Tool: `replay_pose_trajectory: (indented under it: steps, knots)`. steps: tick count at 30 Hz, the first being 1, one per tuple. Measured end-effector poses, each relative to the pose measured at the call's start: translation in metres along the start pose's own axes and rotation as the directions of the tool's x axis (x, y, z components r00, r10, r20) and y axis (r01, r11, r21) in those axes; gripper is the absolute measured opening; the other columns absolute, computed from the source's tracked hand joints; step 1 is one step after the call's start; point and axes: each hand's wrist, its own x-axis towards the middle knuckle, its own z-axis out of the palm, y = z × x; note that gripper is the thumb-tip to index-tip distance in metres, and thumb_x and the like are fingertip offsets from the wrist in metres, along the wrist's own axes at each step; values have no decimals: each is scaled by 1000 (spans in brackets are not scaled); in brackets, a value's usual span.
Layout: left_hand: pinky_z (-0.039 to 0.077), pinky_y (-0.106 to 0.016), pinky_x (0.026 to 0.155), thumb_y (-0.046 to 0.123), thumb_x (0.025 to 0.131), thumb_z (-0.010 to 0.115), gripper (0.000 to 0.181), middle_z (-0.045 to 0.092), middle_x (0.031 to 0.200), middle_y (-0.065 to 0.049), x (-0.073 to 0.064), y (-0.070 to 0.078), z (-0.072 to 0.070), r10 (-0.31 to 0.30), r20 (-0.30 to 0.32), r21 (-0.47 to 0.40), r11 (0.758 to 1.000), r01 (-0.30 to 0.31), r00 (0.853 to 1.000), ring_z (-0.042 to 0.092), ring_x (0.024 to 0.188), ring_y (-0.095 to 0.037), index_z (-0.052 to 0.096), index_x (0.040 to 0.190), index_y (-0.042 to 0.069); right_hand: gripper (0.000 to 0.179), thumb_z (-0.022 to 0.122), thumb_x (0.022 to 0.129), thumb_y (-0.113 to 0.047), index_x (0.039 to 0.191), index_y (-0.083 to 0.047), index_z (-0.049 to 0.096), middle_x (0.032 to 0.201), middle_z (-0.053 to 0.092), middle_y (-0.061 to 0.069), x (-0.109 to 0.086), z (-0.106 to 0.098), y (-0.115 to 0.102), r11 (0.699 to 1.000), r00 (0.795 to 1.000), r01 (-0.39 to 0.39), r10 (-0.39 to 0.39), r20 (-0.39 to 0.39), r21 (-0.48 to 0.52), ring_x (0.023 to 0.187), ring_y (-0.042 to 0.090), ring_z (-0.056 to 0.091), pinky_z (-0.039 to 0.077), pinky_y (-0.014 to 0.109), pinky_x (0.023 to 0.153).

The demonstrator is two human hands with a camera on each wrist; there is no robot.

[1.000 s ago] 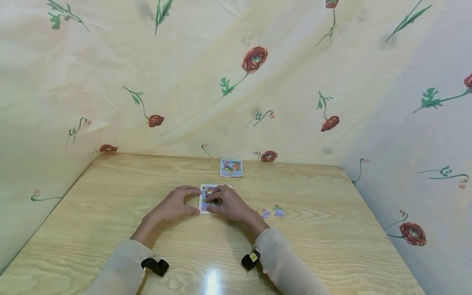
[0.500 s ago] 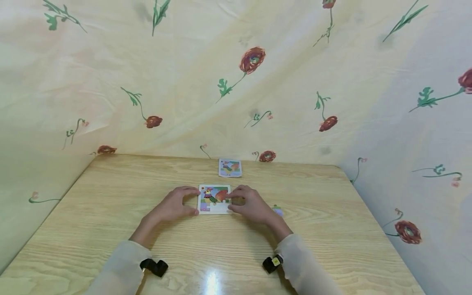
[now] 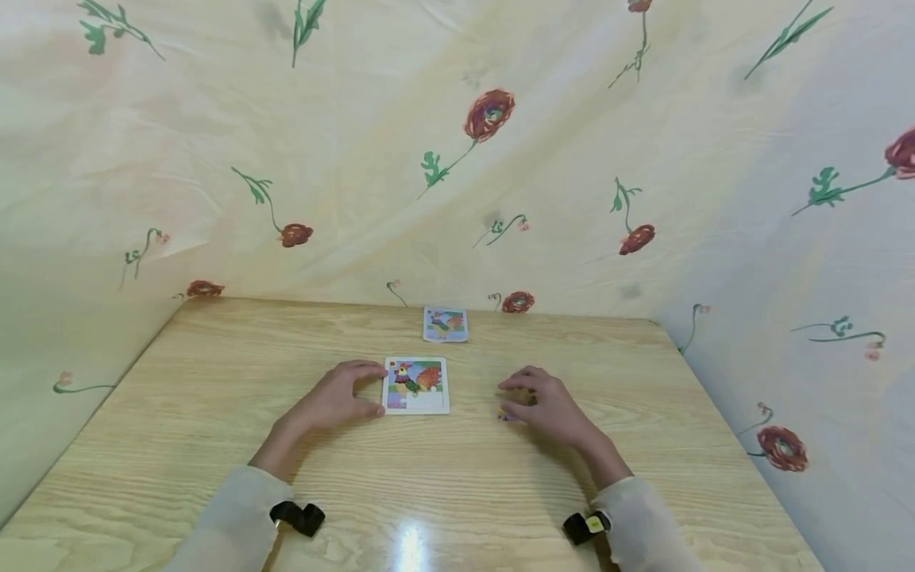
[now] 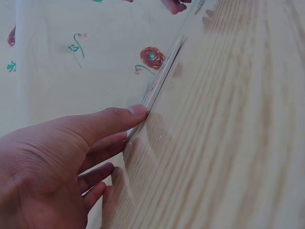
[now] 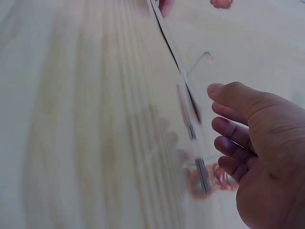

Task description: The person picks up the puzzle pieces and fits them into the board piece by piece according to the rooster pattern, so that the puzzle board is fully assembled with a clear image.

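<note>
A white-framed jigsaw puzzle [image 3: 417, 385] with a rooster picture lies flat on the table, a bare white patch along its lower right. My left hand [image 3: 343, 395] rests at its left side, thumb and fingertips against the edge. In the left wrist view, the thumb [image 4: 137, 110] touches the thin edge of the puzzle [image 4: 164, 71]. Farther right, my right hand [image 3: 545, 403] hovers over loose jigsaw pieces [image 3: 507, 415], partly hidden beneath it. The right wrist view shows two pieces [image 5: 202, 176] edge-on, apart from the spread, slightly bent fingers [image 5: 233, 129], which hold nothing.
A small rooster picture card [image 3: 445, 325] lies behind the puzzle near the back edge of the wooden table [image 3: 400, 485]. Flower-printed cloth [image 3: 357, 159] hangs behind and at both sides. Black wrist cameras [image 3: 586, 526] sit at the sleeves.
My right hand has moved from over the puzzle, past its right edge, to the loose pieces, uncovering the rooster picture. The left hand stays at the puzzle's left edge.
</note>
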Motion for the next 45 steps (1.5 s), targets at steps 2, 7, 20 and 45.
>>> replay_pose_trajectory:
  steps: [2, 7, 20, 45]
  knots:
    - [32, -68, 119, 27, 87, 82, 62, 52, 155, -15, 0, 1, -1, -1, 0, 1, 1000, 1, 1000, 37, 149, -47, 61, 144, 13, 27, 82, 88, -18, 115, -13, 78, 113, 70, 0, -4, -3, 5, 1000, 1000, 6, -6, -6, -11, 107, 22, 65, 57, 41, 88]
    - [33, -66, 120, 26, 86, 82, 62, 52, 155, -15, 1, 0, -1, -10, -1, -7, 1000, 10, 1000, 38, 149, -46, 62, 143, 12, 22, 82, 89, -21, 111, -17, 78, 113, 69, -1, -8, -5, 15, 1000, 1000, -13, 13, 20, 5, 104, 17, 63, 55, 31, 85]
    - [33, -66, 120, 25, 86, 82, 61, 53, 154, -13, 0, 1, 0, -3, -2, -16, 1000, 3, 1000, 37, 150, -44, 62, 142, 13, 19, 83, 88, -19, 106, -20, 80, 118, 67, 2, -11, -5, 21, 1000, 999, -25, 25, 44, 3, 106, 18, 61, 53, 28, 87]
    - [33, -65, 120, 25, 86, 82, 61, 52, 155, -14, 0, -2, 1, 1, 1, -20, 1000, -1, 1000, 37, 150, -44, 62, 143, 12, 17, 83, 88, -20, 105, -20, 80, 117, 66, 3, -12, -6, 23, 999, 997, -34, 34, 76, 7, 106, 19, 60, 53, 26, 85]
